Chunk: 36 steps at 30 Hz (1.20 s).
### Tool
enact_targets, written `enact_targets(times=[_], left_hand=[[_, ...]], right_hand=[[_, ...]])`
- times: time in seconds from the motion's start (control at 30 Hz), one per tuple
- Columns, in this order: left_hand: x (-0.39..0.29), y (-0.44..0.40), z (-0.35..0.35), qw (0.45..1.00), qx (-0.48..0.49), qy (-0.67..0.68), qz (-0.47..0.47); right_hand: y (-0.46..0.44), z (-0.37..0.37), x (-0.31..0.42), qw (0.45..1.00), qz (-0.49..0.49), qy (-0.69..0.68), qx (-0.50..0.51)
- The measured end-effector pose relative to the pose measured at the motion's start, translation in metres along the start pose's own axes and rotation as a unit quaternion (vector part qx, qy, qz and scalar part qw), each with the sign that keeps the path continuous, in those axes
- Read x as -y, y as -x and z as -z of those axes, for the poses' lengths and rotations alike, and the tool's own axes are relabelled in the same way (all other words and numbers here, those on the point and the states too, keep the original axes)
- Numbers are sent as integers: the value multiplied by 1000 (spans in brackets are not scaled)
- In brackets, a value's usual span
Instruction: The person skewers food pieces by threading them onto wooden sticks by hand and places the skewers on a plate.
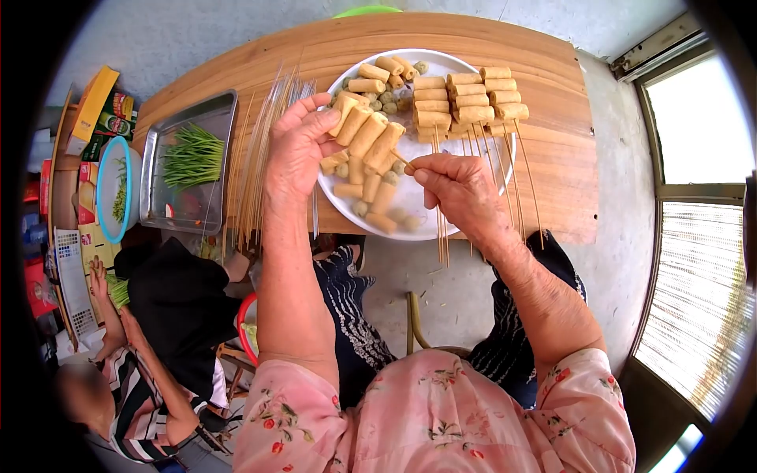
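Over a round white tray (473, 225), my left hand (296, 146) grips a row of golden-brown rolls (367, 136), its thumb on the upper end of the row. A thin wooden skewer (403, 160) comes out of the last roll, and my right hand (461, 193) pinches it between thumb and fingers. Beneath the held row lie loose rolls (372, 188) and several small greenish-grey balls (386, 98). Finished skewers of rolls (473, 101) are stacked on the tray's right side, sticks pointing towards me.
Loose skewers (256, 169) lie left of the tray on the wooden table (544, 63). Further left, a metal tray (189, 205) holds cut green stalks (193, 156). A blue-rimmed basin (102, 189) stands beyond it. Another person (150, 378) sits at lower left, hands near green stalks.
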<state>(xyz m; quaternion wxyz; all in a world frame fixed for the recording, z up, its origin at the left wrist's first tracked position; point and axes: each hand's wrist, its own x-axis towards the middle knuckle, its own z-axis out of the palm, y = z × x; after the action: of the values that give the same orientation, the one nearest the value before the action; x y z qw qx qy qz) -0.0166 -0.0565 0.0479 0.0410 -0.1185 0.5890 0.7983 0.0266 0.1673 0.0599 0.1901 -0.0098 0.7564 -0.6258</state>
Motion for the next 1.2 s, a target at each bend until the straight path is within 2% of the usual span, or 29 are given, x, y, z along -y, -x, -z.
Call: enact_targets(times=[0.07, 0.13, 0.27, 0.3, 0.4, 0.47, 0.53, 0.57, 0.7, 0.8, 0.9, 1.13, 1.2], left_hand=[[0, 0, 1, 1000, 0, 2, 3], [-1, 0, 0, 1000, 2, 4, 4], [-1, 0, -3, 1000, 8, 28, 3], [-1, 0, -4, 999, 10, 46, 0], [1, -3, -6, 998, -23, 51, -4], [3, -4, -8, 998, -60, 30, -2], [4, -5, -10, 995, -92, 35, -11], [7, -7, -7, 994, -102, 42, -12], [8, -8, -8, 995, -84, 46, -15], [5, -3, -18, 995, -86, 57, -14], [5, -4, -13, 996, -73, 42, -4], [4, -3, -12, 998, -50, 20, 21], [7, -5, -6, 999, -38, 32, 22]], right_hand=[[-2, 0, -3, 999, -23, -16, 16], [-2, 0, 2, 987, -100, -116, 40], [-2, 6, 1, 918, -218, -313, 107], [-3, 7, -1, 910, -221, -330, 117], [-1, -1, 3, 968, -151, -189, 65], [3, -3, -3, 1000, -2, -2, 31], [6, -3, -14, 961, 171, 218, -1], [13, -3, -16, 944, 181, 277, -13], [25, -8, -31, 927, 161, 338, -2], [29, -10, -29, 963, 122, 217, -100], [17, -11, -42, 952, 157, 181, -191], [-5, -7, -51, 960, 87, 129, -234], [-7, -8, -53, 947, 121, 161, -249]])
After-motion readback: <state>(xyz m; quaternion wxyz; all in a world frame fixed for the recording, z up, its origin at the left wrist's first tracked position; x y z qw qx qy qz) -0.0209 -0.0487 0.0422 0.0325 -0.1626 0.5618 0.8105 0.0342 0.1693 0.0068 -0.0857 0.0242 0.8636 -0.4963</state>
